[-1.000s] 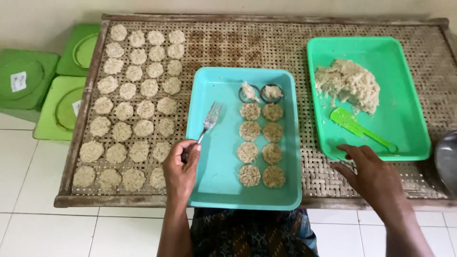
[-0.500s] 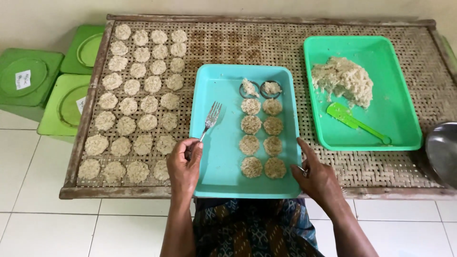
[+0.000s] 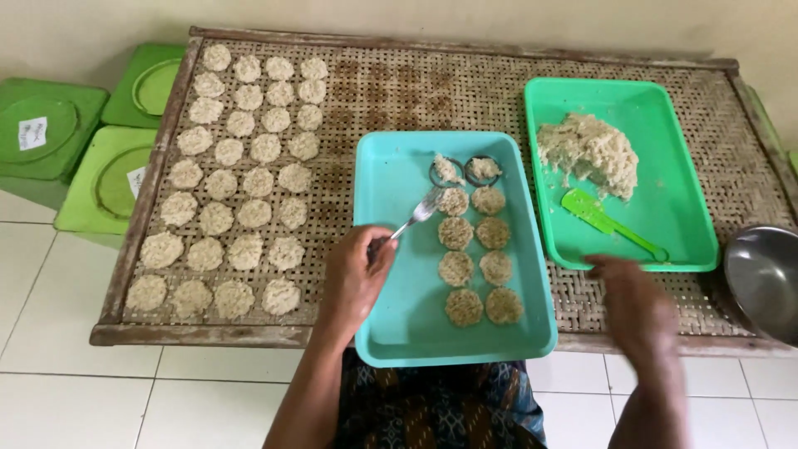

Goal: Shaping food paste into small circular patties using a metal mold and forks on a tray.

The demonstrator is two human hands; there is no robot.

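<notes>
- Two bare hands work over a long woven-rattan drying rack [image 3: 399, 91] with a wooden frame.
- The left hand [image 3: 356, 274] has its fingers clenched round the handle of a metal fork [image 3: 416, 218], whose tines rest near the top of a turquoise rectangular plastic tray [image 3: 391, 324].
- Inside that tray lie eight flat round beige rice patties [image 3: 475, 258] in two columns, with two small metal ring moulds [image 3: 465, 170] holding the same mix just above them.
- The right hand [image 3: 633, 303] hovers, blurred, over the rack below a green rectangular plastic tray [image 3: 690, 175]; I cannot tell how its fingers are set, and it holds nothing visible.
- The green tray holds a heap of beige rice mix [image 3: 590, 150] and a green plastic spatula [image 3: 607, 223].
- Many more round patties [image 3: 237, 183] lie in rows on the left of the rack.
- A steel bowl [image 3: 765, 278] sits at the right edge; green lidded bins [image 3: 75, 141] stand left.
</notes>
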